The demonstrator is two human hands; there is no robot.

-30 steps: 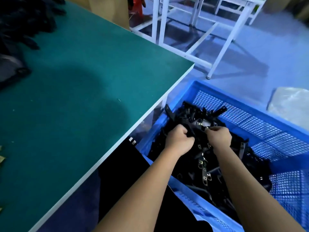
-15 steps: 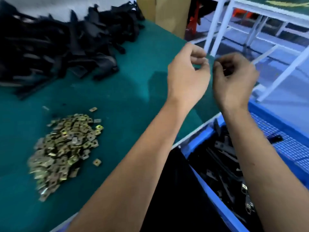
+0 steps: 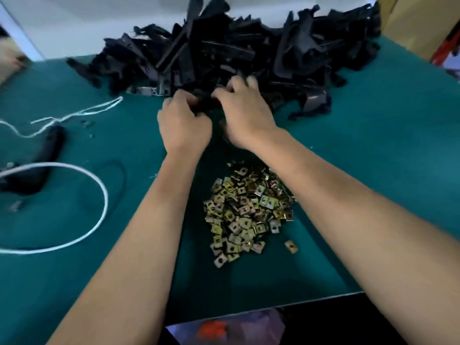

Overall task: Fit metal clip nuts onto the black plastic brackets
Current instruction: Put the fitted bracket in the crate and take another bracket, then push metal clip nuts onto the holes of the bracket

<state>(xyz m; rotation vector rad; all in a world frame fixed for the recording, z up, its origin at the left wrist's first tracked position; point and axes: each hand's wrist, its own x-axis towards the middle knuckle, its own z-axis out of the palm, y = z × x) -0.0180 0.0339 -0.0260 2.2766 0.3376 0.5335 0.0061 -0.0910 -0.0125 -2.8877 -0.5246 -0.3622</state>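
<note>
A large heap of black plastic brackets [image 3: 239, 48] lies along the far side of the green table [image 3: 373, 150]. A pile of brass-coloured metal clip nuts [image 3: 245, 207] sits near the front edge, between my forearms. My left hand [image 3: 183, 122] and my right hand [image 3: 245, 113] are side by side at the near edge of the bracket heap, fingers curled around a black bracket [image 3: 206, 102] held between them. Most of that bracket is hidden by my fingers. One loose clip nut [image 3: 290, 246] lies apart at the pile's right.
A white cord [image 3: 99, 207] loops over the left of the table, with thin white string [image 3: 74, 115] beyond it. A black tool-like object [image 3: 42, 160] lies at the far left. The table's front edge [image 3: 273, 306] runs just below the nuts.
My hands left the blue crate at the right, rose over the table, then came down at the bracket heap. My view swung left from the crate to the table.
</note>
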